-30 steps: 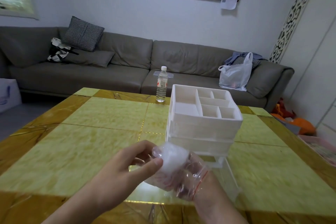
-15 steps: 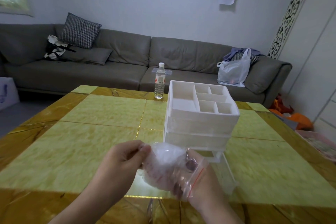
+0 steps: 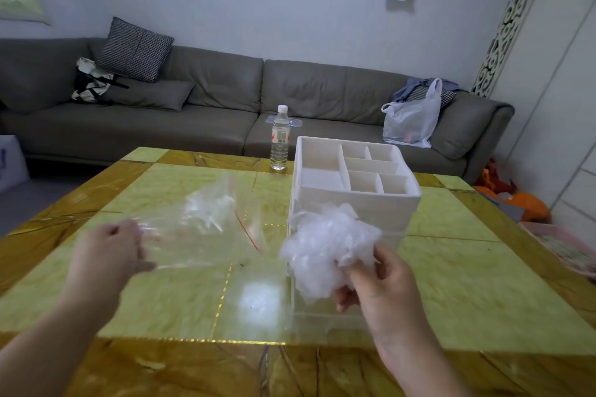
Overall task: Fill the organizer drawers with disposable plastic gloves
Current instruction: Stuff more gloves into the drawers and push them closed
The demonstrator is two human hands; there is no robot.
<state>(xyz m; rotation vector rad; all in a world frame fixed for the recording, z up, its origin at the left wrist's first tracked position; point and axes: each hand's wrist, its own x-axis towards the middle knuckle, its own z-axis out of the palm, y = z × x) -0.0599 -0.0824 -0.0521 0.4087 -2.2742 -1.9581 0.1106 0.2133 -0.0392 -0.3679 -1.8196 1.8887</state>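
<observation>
Over on the left, the left hand (image 3: 108, 248) holds the clear zip bag (image 3: 206, 229) out above the bench (image 3: 154, 293), fingers curled on its near edge. The bag is smeared by motion, so whether anything remains inside it, I cannot say; it looks empty or close to it, held away simply to be out of the way. Below it the yellow-green top lies open, with room enough to drop the bag flat without touching anything.

Moving across to the middle: a water bottle (image 3: 280, 138) stands at the far edge, just left of the organizer (image 3: 354, 200) and well apart from both hands. No trouble there.

Now the right hand (image 3: 380, 284). Its fingers are closed round a crumpled white wad of disposable plastic gloves (image 3: 325, 245), lifted off the bench and hanging right in front of the organizer's front face. Beneath the wad a clear drawer (image 3: 325, 313) appears pulled out toward the person, its walls faint against the glossy surface. That is surely why the gloves are held there: straight above the open tray, so a short drop lands them in.

The wad looks wider than a neat fit, I would judge, so the loose edges may spill over the drawer's rim and want tucking in. To the right of the organizer the bench runs free to its brown border.
</observation>
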